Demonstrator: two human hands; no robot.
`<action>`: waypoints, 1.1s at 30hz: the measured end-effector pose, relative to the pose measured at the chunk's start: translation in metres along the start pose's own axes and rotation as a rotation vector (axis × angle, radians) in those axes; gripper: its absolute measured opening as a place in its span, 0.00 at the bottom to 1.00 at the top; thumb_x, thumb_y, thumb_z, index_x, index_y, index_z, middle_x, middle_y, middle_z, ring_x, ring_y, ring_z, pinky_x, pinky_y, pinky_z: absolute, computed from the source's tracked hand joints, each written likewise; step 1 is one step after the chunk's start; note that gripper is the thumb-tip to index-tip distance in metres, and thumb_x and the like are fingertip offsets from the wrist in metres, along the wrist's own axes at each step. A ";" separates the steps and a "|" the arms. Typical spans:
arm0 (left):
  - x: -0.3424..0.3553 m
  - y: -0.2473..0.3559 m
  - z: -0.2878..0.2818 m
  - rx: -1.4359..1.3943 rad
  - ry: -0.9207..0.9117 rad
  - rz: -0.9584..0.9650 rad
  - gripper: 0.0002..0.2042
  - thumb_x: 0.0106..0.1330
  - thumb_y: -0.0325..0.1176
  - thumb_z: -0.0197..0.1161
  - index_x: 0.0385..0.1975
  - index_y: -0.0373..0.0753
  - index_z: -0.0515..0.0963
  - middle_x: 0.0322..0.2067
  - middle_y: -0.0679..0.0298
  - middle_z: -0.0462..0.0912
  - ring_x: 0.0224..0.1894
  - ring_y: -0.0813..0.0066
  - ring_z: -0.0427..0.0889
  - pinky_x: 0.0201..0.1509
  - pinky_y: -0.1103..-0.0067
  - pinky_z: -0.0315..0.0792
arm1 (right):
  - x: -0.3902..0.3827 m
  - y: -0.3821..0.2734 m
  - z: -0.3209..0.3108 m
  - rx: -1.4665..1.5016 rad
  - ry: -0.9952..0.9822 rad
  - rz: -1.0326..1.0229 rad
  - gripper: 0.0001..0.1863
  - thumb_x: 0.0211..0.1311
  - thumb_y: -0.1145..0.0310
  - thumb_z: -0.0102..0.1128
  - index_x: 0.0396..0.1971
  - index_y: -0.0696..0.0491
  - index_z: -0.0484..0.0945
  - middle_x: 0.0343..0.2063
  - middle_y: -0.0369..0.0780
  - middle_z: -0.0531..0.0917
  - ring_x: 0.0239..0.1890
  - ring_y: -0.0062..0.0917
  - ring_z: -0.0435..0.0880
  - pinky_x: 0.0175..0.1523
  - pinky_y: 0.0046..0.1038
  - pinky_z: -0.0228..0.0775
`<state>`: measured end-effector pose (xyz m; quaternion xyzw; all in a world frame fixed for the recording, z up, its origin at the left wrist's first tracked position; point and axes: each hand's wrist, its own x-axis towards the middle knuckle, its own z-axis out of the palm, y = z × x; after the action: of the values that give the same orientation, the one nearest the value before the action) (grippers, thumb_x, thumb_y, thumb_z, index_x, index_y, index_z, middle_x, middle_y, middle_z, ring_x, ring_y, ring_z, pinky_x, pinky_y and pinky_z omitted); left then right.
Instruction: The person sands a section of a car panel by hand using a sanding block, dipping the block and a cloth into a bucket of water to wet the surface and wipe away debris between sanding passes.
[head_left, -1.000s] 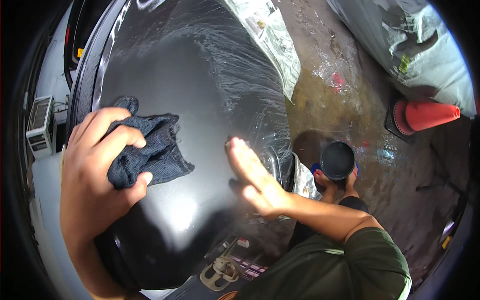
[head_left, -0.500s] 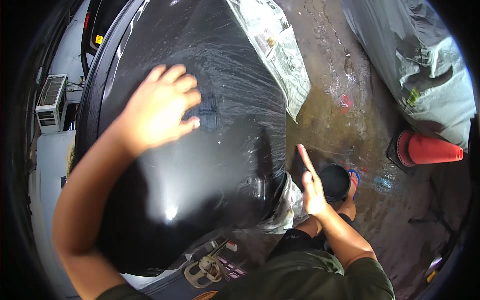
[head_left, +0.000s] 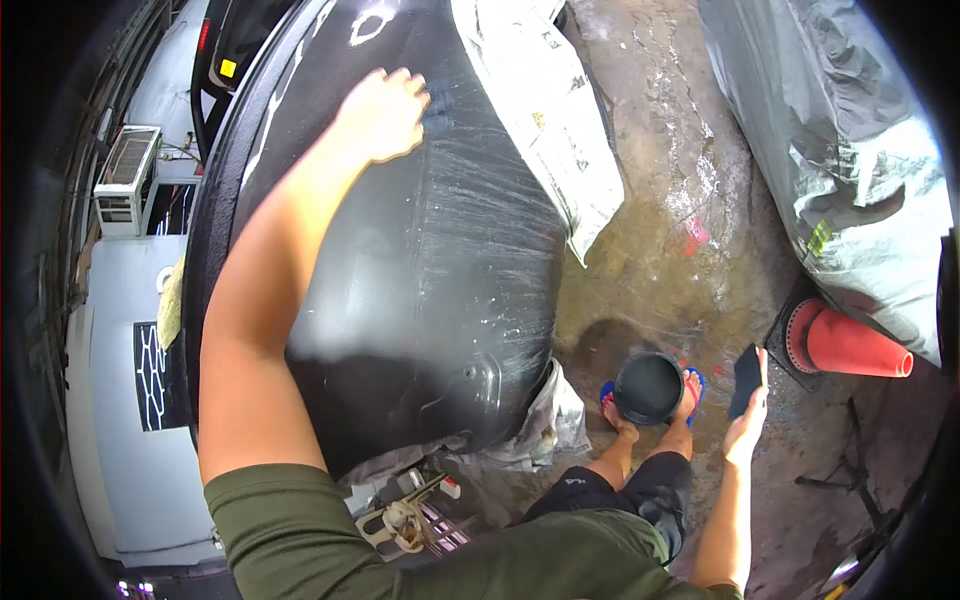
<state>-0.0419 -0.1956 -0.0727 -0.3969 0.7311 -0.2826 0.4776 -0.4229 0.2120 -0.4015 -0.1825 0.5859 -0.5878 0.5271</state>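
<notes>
A wet black car panel [head_left: 400,250] fills the middle, with pale streaks over its right half. My left hand [head_left: 385,115] reaches across its upper part; the fingers are stretched out and nothing shows in them. The hand seems to lie on the surface. Out to the right, away from the panel, my right hand [head_left: 747,420] holds a dark grey, flat rectangular pad [head_left: 745,380] upright between thumb and fingers. Masking newspaper [head_left: 560,150] covers the panel's right edge, and more crumpled paper [head_left: 560,415] hangs at its near corner.
A black bucket [head_left: 650,387] stands on the wet floor [head_left: 660,260] between my sandalled feet. To the right are an orange cone [head_left: 850,340] and a large grey cover [head_left: 820,110]. A dark metal stand [head_left: 855,470] lies near the right rim. A plastic stool [head_left: 385,525] sits below the panel.
My left hand has slid up and slightly right over the panel. My right hand has swung right and down, away from the panel's edge, with the pad in it.
</notes>
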 end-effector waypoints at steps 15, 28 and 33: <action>-0.267 0.055 -0.006 -0.274 0.021 0.179 0.22 0.63 0.44 0.67 0.55 0.41 0.83 0.63 0.60 0.79 0.73 0.61 0.69 0.77 0.60 0.60 | -0.079 -0.030 0.136 0.034 -0.791 0.097 0.32 0.83 0.54 0.47 0.77 0.56 0.59 0.75 0.41 0.65 0.76 0.25 0.62 0.76 0.32 0.57; -0.336 -0.008 -0.029 -0.568 0.227 -0.058 0.27 0.53 0.33 0.74 0.55 0.33 0.82 0.65 0.48 0.77 0.73 0.50 0.70 0.74 0.61 0.66 | -0.191 -0.038 0.320 -0.325 -1.072 -0.708 0.42 0.78 0.51 0.47 0.80 0.61 0.45 0.80 0.56 0.45 0.83 0.52 0.40 0.82 0.53 0.34; -0.322 -0.006 -0.037 -0.561 0.097 -0.001 0.31 0.47 0.32 0.73 0.56 0.32 0.81 0.66 0.48 0.75 0.74 0.48 0.67 0.76 0.62 0.62 | -0.046 0.022 0.358 -0.415 -0.753 -0.129 0.40 0.84 0.46 0.27 0.80 0.60 0.38 0.82 0.53 0.38 0.84 0.43 0.33 0.84 0.43 0.24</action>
<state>-0.0008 0.0763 0.0993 -0.5000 0.8026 -0.0880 0.3132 -0.0986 0.0782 -0.3134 -0.5225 0.4460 -0.3815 0.6185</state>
